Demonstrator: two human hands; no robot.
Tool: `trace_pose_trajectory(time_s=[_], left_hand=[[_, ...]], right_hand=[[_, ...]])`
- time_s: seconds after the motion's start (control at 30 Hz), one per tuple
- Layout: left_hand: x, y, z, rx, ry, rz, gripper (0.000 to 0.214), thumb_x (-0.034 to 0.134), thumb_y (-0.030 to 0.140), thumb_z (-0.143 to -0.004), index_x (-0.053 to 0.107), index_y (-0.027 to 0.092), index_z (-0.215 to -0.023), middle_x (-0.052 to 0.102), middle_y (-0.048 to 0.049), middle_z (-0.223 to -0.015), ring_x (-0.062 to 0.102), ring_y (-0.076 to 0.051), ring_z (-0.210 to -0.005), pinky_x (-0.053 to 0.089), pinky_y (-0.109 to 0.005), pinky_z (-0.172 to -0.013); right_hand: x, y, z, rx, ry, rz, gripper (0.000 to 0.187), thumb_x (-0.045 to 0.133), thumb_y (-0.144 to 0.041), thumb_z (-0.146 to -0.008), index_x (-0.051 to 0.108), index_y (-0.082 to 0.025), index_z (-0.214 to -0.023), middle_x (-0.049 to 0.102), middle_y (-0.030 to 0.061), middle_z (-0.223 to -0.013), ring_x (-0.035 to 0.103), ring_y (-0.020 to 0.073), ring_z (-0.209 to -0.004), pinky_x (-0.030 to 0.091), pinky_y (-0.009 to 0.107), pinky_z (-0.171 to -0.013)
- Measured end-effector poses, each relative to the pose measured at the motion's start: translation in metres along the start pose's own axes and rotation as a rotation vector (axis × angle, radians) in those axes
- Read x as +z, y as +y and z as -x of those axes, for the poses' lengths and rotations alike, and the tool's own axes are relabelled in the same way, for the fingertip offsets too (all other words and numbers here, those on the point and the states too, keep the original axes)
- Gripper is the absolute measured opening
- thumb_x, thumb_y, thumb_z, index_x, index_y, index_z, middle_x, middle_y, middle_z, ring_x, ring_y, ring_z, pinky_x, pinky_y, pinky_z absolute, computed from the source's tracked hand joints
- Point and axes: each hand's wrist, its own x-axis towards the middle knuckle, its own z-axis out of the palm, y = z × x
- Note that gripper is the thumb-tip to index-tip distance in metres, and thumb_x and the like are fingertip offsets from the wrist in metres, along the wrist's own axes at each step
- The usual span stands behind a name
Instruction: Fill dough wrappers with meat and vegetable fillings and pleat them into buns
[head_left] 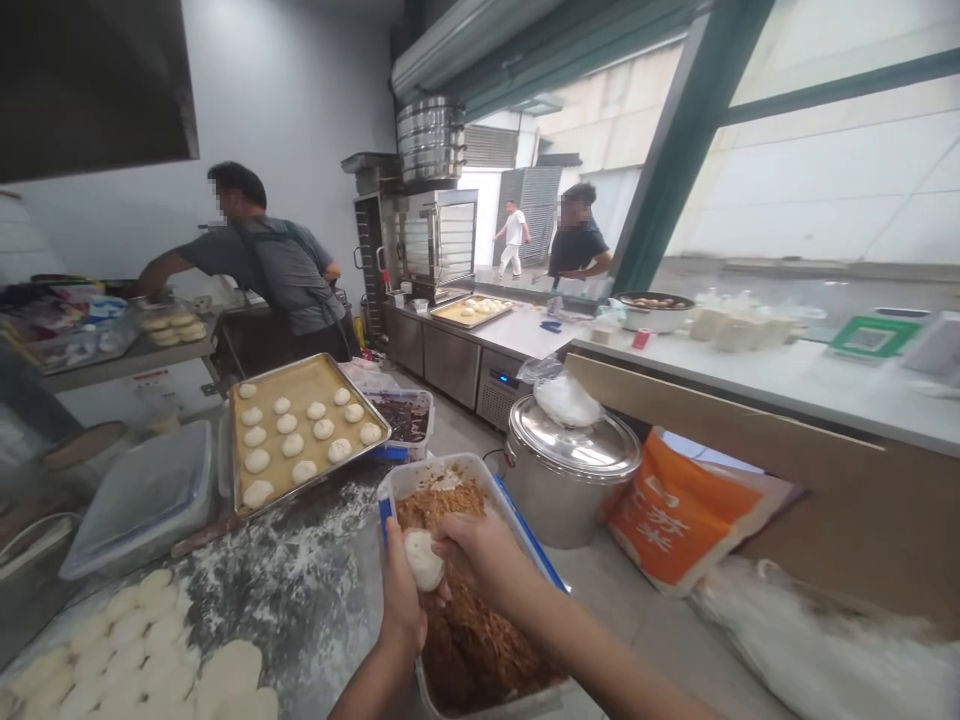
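Observation:
A pale dough bun [424, 560] sits in my left hand [401, 590], whose fingers curl around it. My right hand [472, 545] pinches at the bun's upper right side. Both hands are above a plastic tub of brown shredded filling [487, 650]. Left of them, a tray [292, 365] lined with tan paper holds several round buns [292, 444] in rows. Flat round dough wrappers [127, 640] lie overlapping on the floured work surface [300, 570] at the lower left.
A tub of dark filling [405, 415] stands behind. To the right are a lidded steel pot [574, 470] and an orange bag [682, 515]. A lidded plastic box [146, 490] is at left. One person [281, 260] leans over the back counter; another [577, 240] stands outside the window.

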Motion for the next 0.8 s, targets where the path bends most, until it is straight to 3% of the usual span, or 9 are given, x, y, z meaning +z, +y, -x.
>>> trace_pose_trajectory(time_s=[0.13, 0.27, 0.33, 0.43, 0.57, 0.7, 0.8], left_hand=[[-0.002, -0.001, 0.0, -0.113, -0.018, -0.061, 0.062, 0.03, 0.072, -0.066, 0.049, 0.014, -0.058, 0.044, 0.0004, -0.035, 0.045, -0.011, -0.031, 0.024, -0.017, -0.028], [-0.002, -0.001, 0.003, -0.009, -0.063, -0.014, 0.059, 0.028, 0.069, -0.07, 0.053, 0.015, -0.074, 0.047, 0.0019, -0.04, 0.043, -0.01, -0.03, 0.023, -0.017, -0.027], [-0.001, -0.001, 0.004, 0.03, -0.064, -0.01, 0.057, 0.03, 0.068, -0.071, 0.052, 0.015, -0.073, 0.047, 0.0022, -0.04, 0.043, -0.01, -0.03, 0.024, -0.017, -0.028], [-0.001, -0.001, 0.001, -0.063, -0.04, -0.036, 0.06, 0.03, 0.07, -0.069, 0.049, 0.014, -0.061, 0.044, 0.0012, -0.037, 0.045, -0.009, -0.031, 0.025, -0.017, -0.029], [0.0, 0.004, -0.001, -0.121, 0.001, -0.039, 0.062, 0.032, 0.072, -0.066, 0.049, 0.013, -0.057, 0.046, -0.0004, -0.039, 0.046, -0.01, -0.032, 0.024, -0.017, -0.029], [0.006, 0.007, 0.004, -0.07, -0.054, 0.019, 0.058, 0.031, 0.069, -0.069, 0.053, 0.016, -0.075, 0.051, 0.001, -0.046, 0.047, -0.01, -0.034, 0.027, -0.017, -0.03], [0.006, 0.005, 0.005, -0.036, -0.074, -0.016, 0.055, 0.033, 0.067, -0.07, 0.051, 0.016, -0.07, 0.049, 0.0014, -0.044, 0.047, -0.01, -0.033, 0.026, -0.017, -0.029]], right_hand=[[0.0, -0.002, -0.001, 0.011, -0.049, 0.024, 0.015, 0.043, -0.014, -0.078, 0.056, -0.019, -0.083, 0.061, -0.0004, -0.076, 0.054, 0.0108, -0.068, 0.033, 0.019, -0.06], [-0.003, 0.0, 0.0, 0.026, -0.01, 0.114, 0.015, 0.044, -0.019, -0.08, 0.057, -0.017, -0.072, 0.06, 0.001, -0.073, 0.052, 0.0112, -0.067, 0.033, 0.02, -0.061], [-0.004, 0.0, 0.0, 0.014, -0.019, 0.114, 0.017, 0.043, -0.02, -0.081, 0.057, -0.017, -0.072, 0.059, 0.0016, -0.074, 0.052, 0.0113, -0.068, 0.034, 0.02, -0.062], [-0.006, 0.0, 0.001, -0.009, -0.047, 0.056, 0.017, 0.042, -0.018, -0.081, 0.057, -0.017, -0.073, 0.058, 0.0016, -0.076, 0.052, 0.0107, -0.07, 0.034, 0.019, -0.062], [-0.005, -0.004, 0.001, 0.013, -0.008, -0.001, 0.012, 0.045, -0.014, -0.078, 0.056, -0.018, -0.079, 0.059, 0.0005, -0.077, 0.053, 0.0108, -0.071, 0.034, 0.018, -0.063], [-0.009, -0.008, 0.002, 0.017, 0.003, 0.061, 0.014, 0.043, -0.015, -0.079, 0.056, -0.018, -0.077, 0.058, 0.0007, -0.075, 0.053, 0.0112, -0.068, 0.032, 0.019, -0.06], [-0.014, -0.01, 0.005, 0.018, 0.004, 0.093, 0.015, 0.042, -0.017, -0.08, 0.056, -0.017, -0.075, 0.058, 0.0014, -0.073, 0.053, 0.0117, -0.068, 0.031, 0.02, -0.058]])
